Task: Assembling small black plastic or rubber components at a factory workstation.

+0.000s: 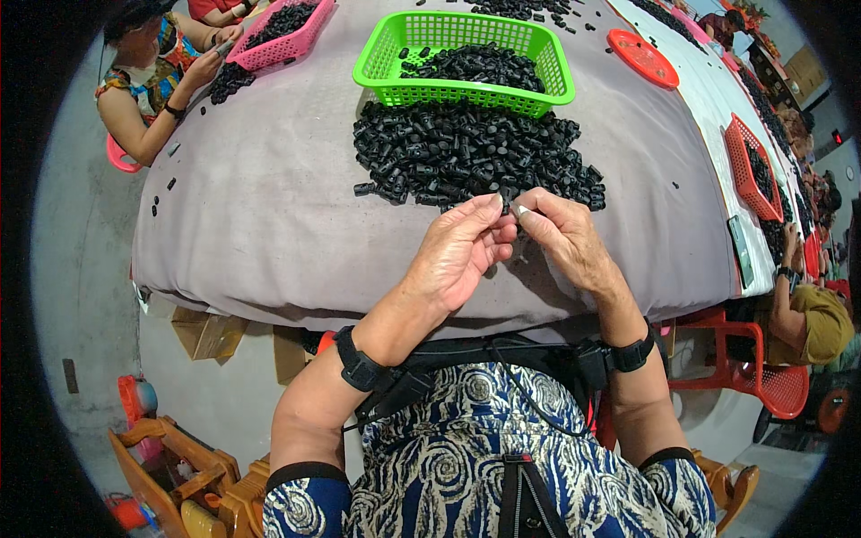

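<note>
My left hand (457,249) pinches a small black plastic part (507,199) between thumb and fingers, palm partly turned up. Close against it, my right hand (569,235) is closed too, its thumb and forefinger pressed together at the same spot. A pale, pointed bit shows at the right fingertips; what it is cannot be made out. Just beyond both hands lies a wide heap of similar small black cylindrical parts (466,152). Behind the heap, partly over its far edge, a green plastic basket (386,88) holds more of them.
A grey cloth covers the table (287,179). A red lid (643,59) lies at the far right, a pink basket (309,40) far left. A red basket (752,170) and a phone (741,251) are on the right. Co-workers sit at left and right; a red chair (771,381) stands right.
</note>
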Demonstrator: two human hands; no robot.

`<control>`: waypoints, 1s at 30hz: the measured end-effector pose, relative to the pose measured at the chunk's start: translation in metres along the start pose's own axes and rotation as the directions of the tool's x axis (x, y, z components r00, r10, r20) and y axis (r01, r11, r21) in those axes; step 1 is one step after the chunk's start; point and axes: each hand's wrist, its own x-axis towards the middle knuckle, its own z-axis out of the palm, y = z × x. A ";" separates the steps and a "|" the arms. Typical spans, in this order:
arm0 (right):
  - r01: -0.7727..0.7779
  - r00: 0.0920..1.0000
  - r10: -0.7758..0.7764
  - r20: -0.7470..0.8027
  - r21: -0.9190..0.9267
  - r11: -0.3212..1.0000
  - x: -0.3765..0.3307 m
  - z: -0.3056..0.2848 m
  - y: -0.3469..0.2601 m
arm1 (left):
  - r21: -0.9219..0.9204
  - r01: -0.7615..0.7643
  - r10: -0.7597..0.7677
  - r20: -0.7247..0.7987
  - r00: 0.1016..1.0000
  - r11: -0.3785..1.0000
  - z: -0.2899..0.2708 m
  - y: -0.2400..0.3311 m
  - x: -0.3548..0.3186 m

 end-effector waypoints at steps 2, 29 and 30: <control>-0.005 1.000 0.004 -0.012 -0.053 0.999 0.000 0.000 -0.003 | 0.003 0.002 -0.002 -0.006 1.000 1.000 0.000 0.000 0.000; 0.025 0.999 -0.026 -0.020 -0.051 0.998 0.000 -0.002 0.000 | -0.067 0.041 -0.039 0.031 0.999 0.997 -0.001 -0.004 0.002; 0.023 0.999 -0.025 -0.022 -0.051 0.998 0.000 -0.002 -0.001 | -0.066 0.041 -0.039 0.040 0.998 0.997 -0.001 -0.003 0.002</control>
